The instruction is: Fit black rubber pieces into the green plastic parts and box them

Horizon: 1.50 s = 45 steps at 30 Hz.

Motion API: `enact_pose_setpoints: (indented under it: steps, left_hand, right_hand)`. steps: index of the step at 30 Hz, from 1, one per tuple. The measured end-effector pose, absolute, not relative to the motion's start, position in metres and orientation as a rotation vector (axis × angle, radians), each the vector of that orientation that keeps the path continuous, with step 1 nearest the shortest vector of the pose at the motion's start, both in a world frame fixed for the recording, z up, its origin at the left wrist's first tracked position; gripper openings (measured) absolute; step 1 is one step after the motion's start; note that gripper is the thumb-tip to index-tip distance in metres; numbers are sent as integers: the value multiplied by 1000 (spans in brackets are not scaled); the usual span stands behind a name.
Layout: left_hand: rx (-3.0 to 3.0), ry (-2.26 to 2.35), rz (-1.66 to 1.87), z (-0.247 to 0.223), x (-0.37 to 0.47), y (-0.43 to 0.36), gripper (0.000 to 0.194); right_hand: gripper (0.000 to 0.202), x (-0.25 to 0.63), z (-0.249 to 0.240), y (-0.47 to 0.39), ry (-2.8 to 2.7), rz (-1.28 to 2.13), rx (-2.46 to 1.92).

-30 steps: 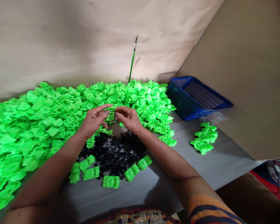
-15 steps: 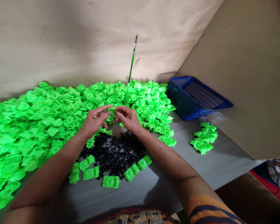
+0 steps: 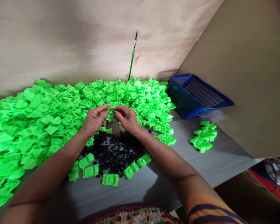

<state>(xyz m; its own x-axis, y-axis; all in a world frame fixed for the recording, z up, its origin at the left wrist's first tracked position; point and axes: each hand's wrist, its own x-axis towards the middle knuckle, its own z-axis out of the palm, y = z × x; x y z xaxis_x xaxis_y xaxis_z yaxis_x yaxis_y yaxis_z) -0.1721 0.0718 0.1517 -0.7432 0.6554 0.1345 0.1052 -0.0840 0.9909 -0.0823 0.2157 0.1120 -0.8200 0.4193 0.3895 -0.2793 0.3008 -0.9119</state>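
Note:
Between my two hands is a small bright green plastic part (image 3: 111, 109), held up over the table. My left hand (image 3: 95, 118) pinches its left side with thumb and fingers. From the other side, the fingertips of my right hand (image 3: 127, 117) close on it. Much of the part is covered by the fingers. Below the hands lies a spread of small black pieces (image 3: 116, 152). Several green car-shaped parts lie along its near edge, among them a green car body (image 3: 110, 179) at the front.
A large heap of green parts (image 3: 44, 109) runs along the back wall and left side. At the right stand a blue perforated basket (image 3: 189, 102) and a small group of green parts (image 3: 204, 137) near clear plastic (image 3: 213, 116). A thin green strip (image 3: 132, 57) rises behind the heap.
The hands stay in nearly the same pose around the green part. The whole view has shifted slightly; the loose parts lie as before.

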Motion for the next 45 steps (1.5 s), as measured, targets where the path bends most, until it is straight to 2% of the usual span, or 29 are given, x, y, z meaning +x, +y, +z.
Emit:
enact_pose_setpoints:
  steps: [7,12,15,18,22,32,37,41,45]
  left_hand:
    - [755,1719,1916,150,-178,72,50]
    - [564,1651,1954,153,-189,70,53]
    - [512,1627,1947,155,-191,70,50]
    - [492,1619,1940,156,-189,71,50]
    - [498,1610,1933,157,-186,71,58]
    - [528,1603,1933,157,-184,70,70]
    - [528,1620,1916,160,-181,70,71]
    - [527,1631,1915,162,-180,71,69]
    - [535,1648,1915,160,-181,71,68]
  right_hand:
    - [27,-81,121,223,-2174,1406,-198]
    - [13,-72,152,225,-3032,777,-314]
    - [21,-67,162,214,-3427,353,-131]
    - [30,-67,162,203,-3550,172,21]
    - [33,-68,154,198,-3551,224,123]
    - [16,-65,145,213,-3383,327,-12]
    - [21,-68,139,211,-3390,429,137]
    - [23,-70,141,216,-3331,475,41]
    - [28,-74,138,229,-3093,768,69]
